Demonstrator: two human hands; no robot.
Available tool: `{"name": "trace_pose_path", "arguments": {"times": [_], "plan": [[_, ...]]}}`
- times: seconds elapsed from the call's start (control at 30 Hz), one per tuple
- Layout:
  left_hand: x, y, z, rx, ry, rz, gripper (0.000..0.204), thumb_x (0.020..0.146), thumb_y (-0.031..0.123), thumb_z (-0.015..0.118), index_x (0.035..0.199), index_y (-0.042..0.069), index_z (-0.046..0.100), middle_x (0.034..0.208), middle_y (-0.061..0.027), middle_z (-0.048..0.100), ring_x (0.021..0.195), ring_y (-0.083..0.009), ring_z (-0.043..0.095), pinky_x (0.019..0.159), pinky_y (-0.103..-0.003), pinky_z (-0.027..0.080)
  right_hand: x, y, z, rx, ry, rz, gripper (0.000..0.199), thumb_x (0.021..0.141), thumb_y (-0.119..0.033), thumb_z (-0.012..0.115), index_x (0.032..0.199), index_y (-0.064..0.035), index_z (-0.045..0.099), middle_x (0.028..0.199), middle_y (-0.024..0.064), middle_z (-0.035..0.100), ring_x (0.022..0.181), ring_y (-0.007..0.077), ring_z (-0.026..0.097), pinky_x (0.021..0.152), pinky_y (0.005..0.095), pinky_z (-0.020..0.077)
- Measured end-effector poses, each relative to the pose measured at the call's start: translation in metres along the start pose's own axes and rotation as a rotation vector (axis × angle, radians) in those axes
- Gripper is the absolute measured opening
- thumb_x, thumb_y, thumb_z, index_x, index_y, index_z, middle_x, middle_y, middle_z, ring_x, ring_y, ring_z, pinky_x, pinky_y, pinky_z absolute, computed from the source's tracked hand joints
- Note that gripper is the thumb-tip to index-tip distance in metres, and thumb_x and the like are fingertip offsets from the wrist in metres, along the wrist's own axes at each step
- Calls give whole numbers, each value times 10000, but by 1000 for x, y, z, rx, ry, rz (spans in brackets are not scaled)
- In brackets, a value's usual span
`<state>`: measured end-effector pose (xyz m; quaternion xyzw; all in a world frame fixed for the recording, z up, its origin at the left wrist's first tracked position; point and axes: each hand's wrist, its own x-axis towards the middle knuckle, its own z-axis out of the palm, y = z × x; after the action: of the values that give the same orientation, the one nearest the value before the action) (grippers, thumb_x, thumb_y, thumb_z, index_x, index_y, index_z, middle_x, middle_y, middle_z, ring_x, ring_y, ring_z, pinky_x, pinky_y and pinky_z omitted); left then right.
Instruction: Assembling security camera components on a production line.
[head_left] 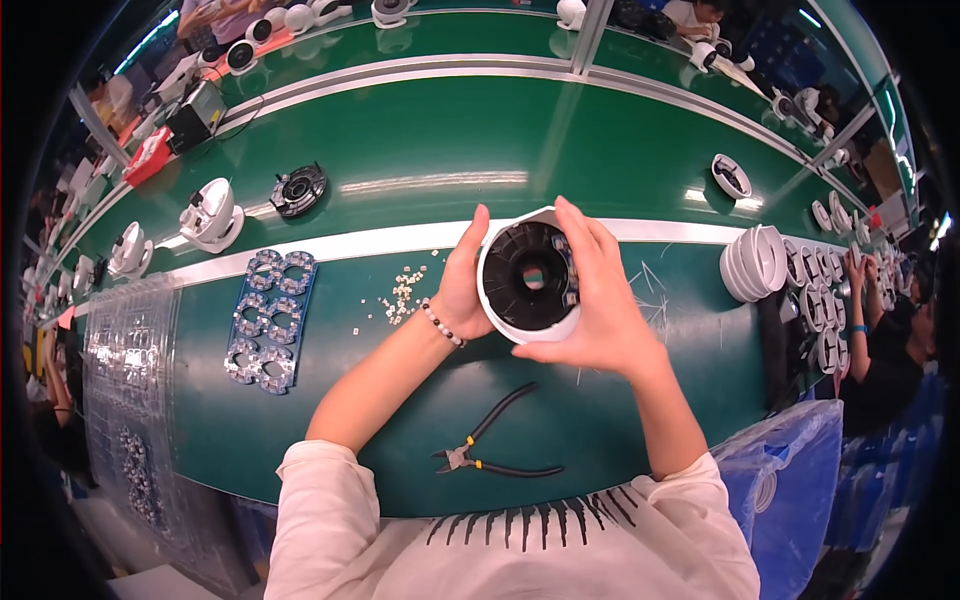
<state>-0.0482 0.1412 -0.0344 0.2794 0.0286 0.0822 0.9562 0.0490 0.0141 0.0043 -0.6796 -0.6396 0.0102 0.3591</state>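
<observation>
Between my two hands a round white camera housing [553,334] is held above the green bench, its opening facing up. Inside it sits a black ribbed cone [510,291] with a hole in the middle, and a small circuit board [571,270] lines its right side. My left hand [464,285] presses on the housing's left side, thumb pointing up. Around the right side curls my right hand [604,305], its fingers at the far rim and the thumb at the near edge. Nearer to me, diagonal cutters [460,457] with black handles lie with their jaws apart.
A blue panel of circuit boards [270,320] lies left, beside scattered small white parts [403,295]. Clear plastic trays [130,370] fill the left edge. Stacked white shells [755,264] stand right; thin white strips [650,290] lie nearer. Behind the rail rests a black round part [298,190].
</observation>
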Motion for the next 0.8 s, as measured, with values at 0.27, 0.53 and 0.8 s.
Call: {"name": "trace_pose_path", "arguments": {"times": [0.27, 0.53, 0.8], "plan": [[7, -24, -1, 48, 56, 58, 486, 802, 336, 436, 1160, 8, 452, 1137, -147, 510, 1022, -242, 516, 896, -374, 419, -25, 9, 36, 27, 347, 140, 1187, 428, -342, 822, 1326, -1, 125, 1344, 187, 211, 1204, 348, 241, 980, 429, 263], [14, -31, 0, 114, 97, 109, 532, 789, 357, 431, 1172, -13, 437, 1139, -152, 506, 1030, -247, 512, 905, -369, 411, -26, 22, 38, 13, 349, 161, 1212, 423, -396, 814, 1333, -7, 116, 1350, 192, 208, 1205, 357, 235, 982, 448, 234], [15, -21, -15, 373, 1, 122, 496, 809, 300, 439, 1168, -41, 432, 1100, -148, 530, 977, -218, 545, 875, -342, 437, -25, 29, 31, 8, 284, 74, 1246, 399, -406, 811, 1350, -31, 99, 1360, 197, 196, 1208, 380, 250, 969, 468, 257]]}}
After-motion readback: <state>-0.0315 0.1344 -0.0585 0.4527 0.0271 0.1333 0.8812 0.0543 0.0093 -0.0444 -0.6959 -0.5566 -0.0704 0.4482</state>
